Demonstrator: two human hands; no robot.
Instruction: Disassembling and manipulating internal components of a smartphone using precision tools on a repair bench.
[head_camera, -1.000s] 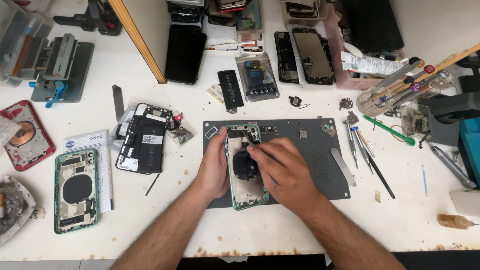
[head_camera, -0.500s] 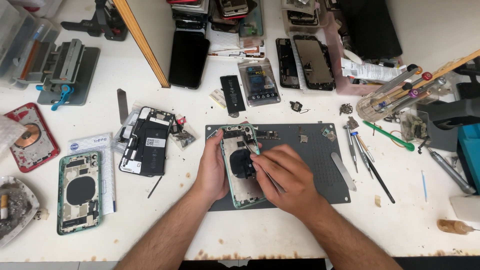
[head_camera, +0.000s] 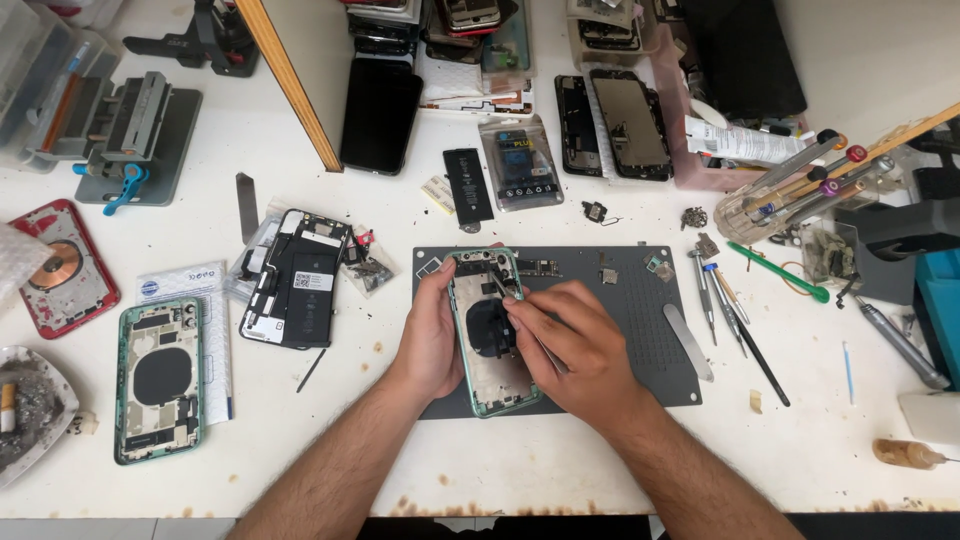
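An opened green phone housing (head_camera: 487, 345) lies on a grey work mat (head_camera: 640, 310) at the middle of the white bench. My left hand (head_camera: 430, 335) grips the housing's left edge and steadies it. My right hand (head_camera: 570, 345) rests over its right side and pinches thin metal tweezers (head_camera: 503, 288), whose tip points into the upper part of the housing near the camera corner. Small loose parts (head_camera: 540, 268) lie on the mat just above the phone.
A second green housing (head_camera: 160, 380) and a black opened phone (head_camera: 295, 290) lie to the left, a red back cover (head_camera: 60, 275) farther left. Screwdrivers (head_camera: 735, 320), a metal spudger (head_camera: 690, 342) and a green tool (head_camera: 780, 272) lie right. Screens, a battery (head_camera: 468, 185) and a press (head_camera: 135, 135) are behind.
The view has shifted slightly. My right hand has moved the tweezers up toward the top of the housing; my left hand keeps its hold on the left edge.
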